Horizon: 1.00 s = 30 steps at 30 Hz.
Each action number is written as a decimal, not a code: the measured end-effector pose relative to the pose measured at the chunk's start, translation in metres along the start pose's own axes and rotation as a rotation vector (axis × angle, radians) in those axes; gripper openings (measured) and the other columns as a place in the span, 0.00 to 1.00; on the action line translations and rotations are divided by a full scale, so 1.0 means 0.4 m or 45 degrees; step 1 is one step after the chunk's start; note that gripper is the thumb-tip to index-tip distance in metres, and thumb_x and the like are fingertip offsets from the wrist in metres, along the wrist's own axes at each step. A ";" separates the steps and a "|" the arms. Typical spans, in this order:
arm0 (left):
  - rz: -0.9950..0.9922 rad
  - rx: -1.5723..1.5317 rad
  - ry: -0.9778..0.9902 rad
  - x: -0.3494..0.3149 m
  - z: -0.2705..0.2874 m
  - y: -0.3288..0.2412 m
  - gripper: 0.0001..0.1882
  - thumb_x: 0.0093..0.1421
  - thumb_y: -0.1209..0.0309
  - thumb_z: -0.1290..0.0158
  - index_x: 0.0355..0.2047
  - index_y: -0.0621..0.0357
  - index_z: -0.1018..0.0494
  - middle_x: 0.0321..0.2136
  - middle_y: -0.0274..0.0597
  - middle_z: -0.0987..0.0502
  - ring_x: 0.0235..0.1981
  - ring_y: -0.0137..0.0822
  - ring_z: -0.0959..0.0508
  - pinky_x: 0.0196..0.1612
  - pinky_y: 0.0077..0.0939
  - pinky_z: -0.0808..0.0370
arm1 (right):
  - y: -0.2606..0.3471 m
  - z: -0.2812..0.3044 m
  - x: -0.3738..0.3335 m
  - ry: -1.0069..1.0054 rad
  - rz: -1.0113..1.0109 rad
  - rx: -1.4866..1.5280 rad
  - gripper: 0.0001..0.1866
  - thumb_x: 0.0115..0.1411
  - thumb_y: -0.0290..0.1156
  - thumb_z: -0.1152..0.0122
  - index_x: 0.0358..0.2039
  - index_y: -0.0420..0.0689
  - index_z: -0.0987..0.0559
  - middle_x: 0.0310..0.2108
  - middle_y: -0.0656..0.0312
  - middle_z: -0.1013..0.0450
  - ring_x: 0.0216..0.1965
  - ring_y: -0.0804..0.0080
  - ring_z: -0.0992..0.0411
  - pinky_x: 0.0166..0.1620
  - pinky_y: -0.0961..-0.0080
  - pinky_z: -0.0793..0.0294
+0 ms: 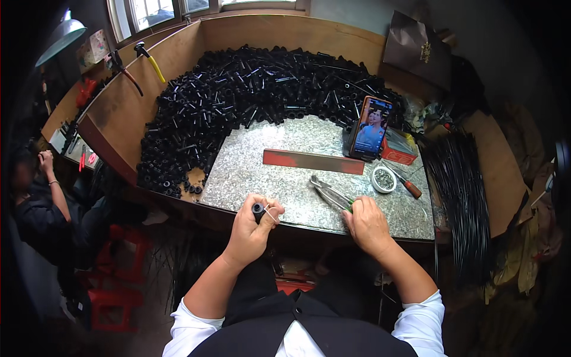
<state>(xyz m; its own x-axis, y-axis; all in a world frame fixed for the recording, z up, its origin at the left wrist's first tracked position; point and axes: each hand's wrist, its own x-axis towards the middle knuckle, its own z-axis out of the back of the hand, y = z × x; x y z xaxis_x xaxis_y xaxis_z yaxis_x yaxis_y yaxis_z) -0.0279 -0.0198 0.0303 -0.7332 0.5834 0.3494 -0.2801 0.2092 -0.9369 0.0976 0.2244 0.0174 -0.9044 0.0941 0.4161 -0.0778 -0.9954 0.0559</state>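
Observation:
At the front edge of a speckled grey work slab [279, 140], my left hand [248, 231] is closed round a short black hollow cylinder [257, 209]. A thin pale strand, perhaps wire, shows by its thumb and fingertips. To the right, my right hand [370, 225] wraps the handles of metal pliers [326, 190]; a bit of green grip shows at the fingers. The plier jaws rest on or just over the slab, pointing to the far left, apart from the cylinder. Beyond both hands lies a flat reddish bar [312, 162].
Black tubular parts [256, 80] are heaped behind. Right of the pliers are a white round dish [383, 179], a screwdriver [410, 187] and a propped phone [372, 130]. A bundle of black rods [463, 202] hangs at the right. Another person [50, 202] sits far left, near red stools [116, 303].

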 end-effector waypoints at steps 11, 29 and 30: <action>-0.018 0.094 0.073 -0.015 0.012 0.030 0.10 0.62 0.76 0.50 0.33 0.55 0.42 0.22 0.30 0.37 0.18 0.19 0.37 0.20 0.14 0.37 | 0.068 0.135 0.047 -0.029 0.041 0.648 0.14 0.49 0.26 0.34 0.26 0.41 0.33 0.35 0.51 0.32 0.32 0.55 0.32 0.35 0.64 0.34; 0.112 -0.105 0.019 -0.037 -0.017 -0.002 0.40 0.45 0.58 0.31 0.50 0.56 0.43 0.26 0.30 0.31 0.25 0.16 0.33 0.31 0.11 0.34 | 0.102 0.140 0.075 -0.349 0.393 -0.232 0.18 0.50 0.28 0.37 0.41 0.38 0.30 0.55 0.55 0.40 0.63 0.50 0.46 0.64 0.37 0.62; 0.173 -0.120 -0.012 -0.035 -0.023 -0.009 0.40 0.44 0.57 0.31 0.51 0.56 0.43 0.30 0.31 0.30 0.29 0.17 0.29 0.37 0.12 0.30 | 0.103 0.144 0.072 -0.349 0.381 -0.244 0.18 0.50 0.28 0.37 0.41 0.38 0.30 0.55 0.55 0.40 0.63 0.50 0.46 0.64 0.37 0.62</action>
<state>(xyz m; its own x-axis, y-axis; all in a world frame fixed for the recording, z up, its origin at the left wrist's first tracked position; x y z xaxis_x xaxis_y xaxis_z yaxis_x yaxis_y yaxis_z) -0.0110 -0.0214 0.0286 -0.7662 0.6042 0.2189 -0.1189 0.2015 -0.9723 0.0924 0.1872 0.0839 -0.7565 -0.2228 0.6149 0.0707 -0.9625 -0.2618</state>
